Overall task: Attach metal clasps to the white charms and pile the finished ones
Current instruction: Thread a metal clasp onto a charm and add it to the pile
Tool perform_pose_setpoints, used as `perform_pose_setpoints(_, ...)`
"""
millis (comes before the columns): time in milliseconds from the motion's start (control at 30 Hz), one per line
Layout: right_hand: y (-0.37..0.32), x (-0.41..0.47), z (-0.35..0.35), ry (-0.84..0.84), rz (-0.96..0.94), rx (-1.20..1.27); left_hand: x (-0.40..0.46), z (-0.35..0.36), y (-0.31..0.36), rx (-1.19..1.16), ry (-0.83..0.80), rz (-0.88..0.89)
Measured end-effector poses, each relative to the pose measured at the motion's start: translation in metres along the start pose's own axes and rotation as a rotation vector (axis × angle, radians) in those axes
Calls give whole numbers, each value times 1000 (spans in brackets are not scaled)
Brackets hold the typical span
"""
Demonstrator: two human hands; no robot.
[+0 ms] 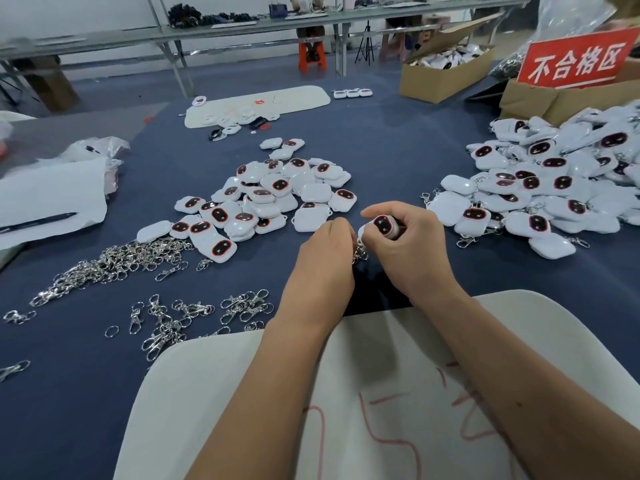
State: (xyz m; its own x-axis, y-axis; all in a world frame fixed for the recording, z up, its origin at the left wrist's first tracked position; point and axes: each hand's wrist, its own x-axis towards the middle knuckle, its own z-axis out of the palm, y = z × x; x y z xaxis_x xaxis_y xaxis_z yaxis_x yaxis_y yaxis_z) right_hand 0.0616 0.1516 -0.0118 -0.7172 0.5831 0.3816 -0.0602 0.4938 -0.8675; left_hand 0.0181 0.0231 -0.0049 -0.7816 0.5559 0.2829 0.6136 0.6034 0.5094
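White charm (382,226) with dark face pinched in right hand (407,245) just above the pale mat (346,393), left hand (325,258) curled against it pinching a metal clasp (358,252), loose charms (263,199) beyond-left, clasp heap (114,259) far left, finished pile (547,188) right

Counter (381,140) covered in dark blue cloth, fills most of view. Off-white mat (242,393) at 6 o'clock, red scrawl on it; second off-white mat (294,98) at 12 o'clock. Cardboard boxes (446,77) at 1–2 o'clock, red sign (576,60) with white characters propped on one. Long grey bench (242,26) with metal legs along far side, 11–12 o'clock. Orange stool (311,58) under it. Black tripod (365,46) beside. Floor pale grey. Light even, diffuse.
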Motion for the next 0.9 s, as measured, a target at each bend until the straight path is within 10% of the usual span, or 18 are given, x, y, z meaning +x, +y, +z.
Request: perform_pose_setpoints(900,2,3,-3,-26,201,399,7,-5,-15,-252,244,208)
